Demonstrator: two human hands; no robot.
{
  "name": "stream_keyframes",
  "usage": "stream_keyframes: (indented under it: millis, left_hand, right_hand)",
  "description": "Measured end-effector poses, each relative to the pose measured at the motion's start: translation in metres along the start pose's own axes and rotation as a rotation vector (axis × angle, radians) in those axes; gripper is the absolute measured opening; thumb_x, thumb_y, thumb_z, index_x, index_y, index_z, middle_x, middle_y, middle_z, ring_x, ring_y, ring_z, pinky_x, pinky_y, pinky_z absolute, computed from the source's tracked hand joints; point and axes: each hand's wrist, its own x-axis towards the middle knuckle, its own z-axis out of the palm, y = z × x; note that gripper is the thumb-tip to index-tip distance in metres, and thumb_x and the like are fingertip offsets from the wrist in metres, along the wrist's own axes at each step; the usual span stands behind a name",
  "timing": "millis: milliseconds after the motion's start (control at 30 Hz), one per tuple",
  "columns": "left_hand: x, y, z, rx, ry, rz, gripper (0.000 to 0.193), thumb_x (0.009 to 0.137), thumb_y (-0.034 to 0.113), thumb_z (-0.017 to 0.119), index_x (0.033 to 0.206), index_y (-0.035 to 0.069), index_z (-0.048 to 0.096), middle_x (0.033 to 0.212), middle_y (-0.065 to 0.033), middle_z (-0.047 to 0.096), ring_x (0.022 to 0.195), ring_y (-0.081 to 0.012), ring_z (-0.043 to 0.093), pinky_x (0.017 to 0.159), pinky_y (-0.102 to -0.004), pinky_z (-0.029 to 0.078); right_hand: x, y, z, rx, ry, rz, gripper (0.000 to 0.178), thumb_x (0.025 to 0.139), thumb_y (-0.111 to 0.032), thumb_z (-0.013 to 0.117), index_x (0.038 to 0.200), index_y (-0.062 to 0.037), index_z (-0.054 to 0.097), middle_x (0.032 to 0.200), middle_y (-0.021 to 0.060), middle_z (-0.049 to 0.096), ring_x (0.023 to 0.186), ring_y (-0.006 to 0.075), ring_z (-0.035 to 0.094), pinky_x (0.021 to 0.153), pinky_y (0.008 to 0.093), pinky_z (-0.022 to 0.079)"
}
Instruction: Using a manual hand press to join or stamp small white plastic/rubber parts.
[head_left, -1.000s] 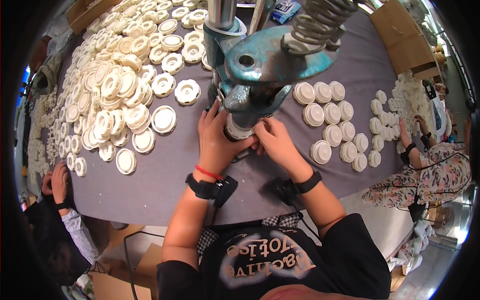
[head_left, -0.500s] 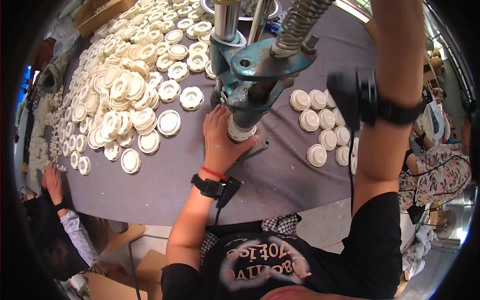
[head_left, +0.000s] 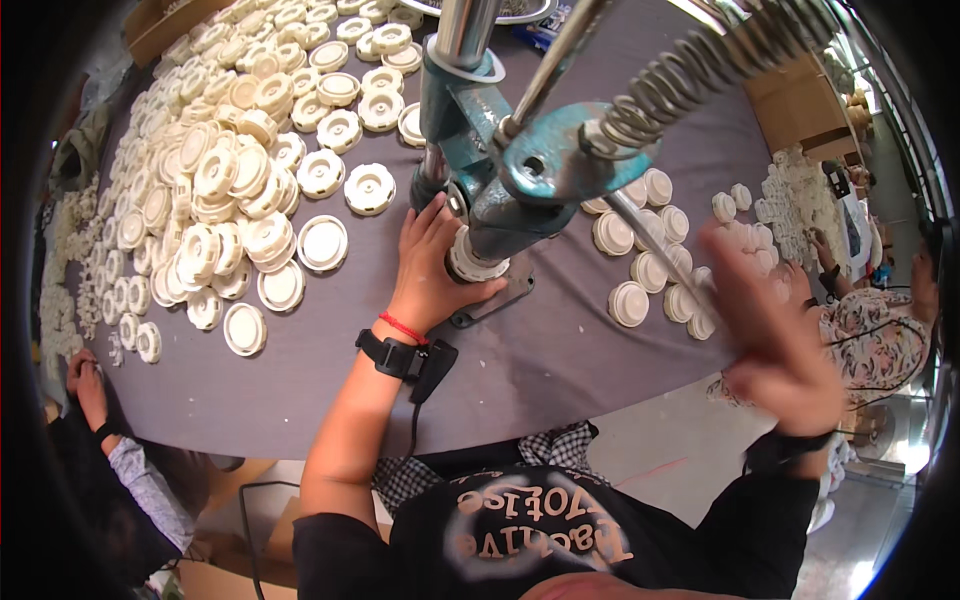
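My left hand [head_left: 425,265] curls its fingers and thumb around a white plastic cap [head_left: 470,268], which sits under the ram of a teal hand press [head_left: 500,215]. The cap is partly hidden by the hand and the ram. A metal lever rod [head_left: 650,235] slants from the press down to the right. At its far end is my right hand [head_left: 775,345], blurred, its fingers stretched out and its thumb apart. Whether the palm touches the rod cannot be made out. Several domed white caps [head_left: 629,304] lie in rows right of the press, some partly behind the rod.
A large heap of white ring-shaped caps [head_left: 215,170] covers the left of the grey table [head_left: 330,390]. A metal bowl [head_left: 530,12] stands behind the press. A coil spring [head_left: 700,80] stretches toward the upper right. Other people's hands [head_left: 88,390] are at the table's left and right edges.
My right arm has come down from the top of the view, and the hand is now low at the right. The lever rod has swung into view. My left hand stays around the cap.
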Motion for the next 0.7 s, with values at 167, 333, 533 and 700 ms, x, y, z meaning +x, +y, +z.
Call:
stream_keyframes:
  millis: [167,333,533,700]
  left_hand:
    - [0.01,0.006,0.01,-0.028,0.034,0.009,0.086,0.051,0.041,0.088,0.121,0.003,0.053,0.138,-0.0158,0.047,0.131,-0.0397,0.038,0.109,-0.057,0.024]
    - [0.008,0.007,0.008,-0.021,0.081,-0.029,0.106,0.053,0.046,0.088,0.137,0.001,0.04,0.134,-0.0153,0.05,0.127,-0.036,0.042,0.11,-0.0551,0.021]
    - [-0.006,0.005,0.003,-0.02,0.236,-0.001,0.074,0.059,0.04,0.086,0.119,0.008,0.057,0.119,-0.0116,0.062,0.115,-0.0309,0.055,0.106,-0.0519,0.03]
    - [0.019,0.033,-0.011,0.077,0.1,0.02,0.064,0.06,0.04,0.084,0.112,0.009,0.062,0.108,-0.0099,0.066,0.107,-0.028,0.059,0.104,-0.0464,0.035]
  right_hand:
    - [0.071,0.152,0.127,-0.461,0.657,-0.093,0.078,0.069,0.0,0.052,0.143,0.0053,0.026,0.148,0.0302,0.026,0.142,0.0448,0.018,0.116,0.0492,0.017]
    - [0.117,0.179,0.147,-0.436,0.856,-0.243,0.072,0.071,0.004,0.051,0.14,0.0043,0.032,0.144,0.0269,0.034,0.138,0.043,0.029,0.114,0.0495,0.022]
    - [0.039,0.137,0.143,0.075,0.933,-0.558,0.027,0.088,-0.002,0.051,0.115,0.0014,0.055,0.131,0.0224,0.052,0.122,0.0351,0.053,0.106,0.0456,0.038]
    - [0.053,0.045,0.062,0.413,0.883,-1.086,0.022,0.098,-0.014,0.038,0.112,-0.002,0.051,0.108,0.0186,0.056,0.098,0.032,0.059,0.098,0.0538,0.043]
